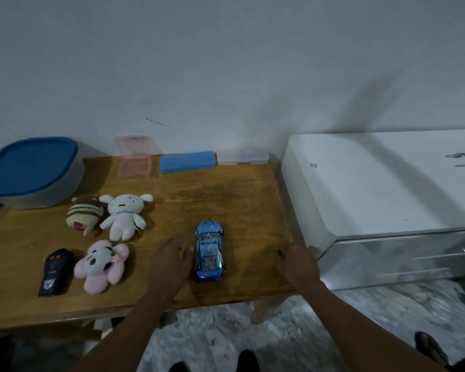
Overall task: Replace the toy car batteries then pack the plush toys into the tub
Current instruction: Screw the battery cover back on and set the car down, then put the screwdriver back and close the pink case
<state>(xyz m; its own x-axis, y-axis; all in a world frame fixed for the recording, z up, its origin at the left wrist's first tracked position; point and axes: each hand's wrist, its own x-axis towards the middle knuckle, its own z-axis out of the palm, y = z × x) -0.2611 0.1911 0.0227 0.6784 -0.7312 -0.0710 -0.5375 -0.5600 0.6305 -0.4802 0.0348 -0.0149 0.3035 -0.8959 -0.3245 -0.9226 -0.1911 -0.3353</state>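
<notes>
Car [209, 252] stands on its wheels on the bench [239, 200] between the hands. The left hand [171, 260] lies relaxed just beside it and the right hand [297, 264] hangs loose at the bench edge; neither holds anything. By the look of it nothing is done: battery swap and packing both remain. One car, one remote [54, 272], three plush toys [122, 216], then one lidded tub [32, 173] and three boxes [187, 161] at the back.
</notes>
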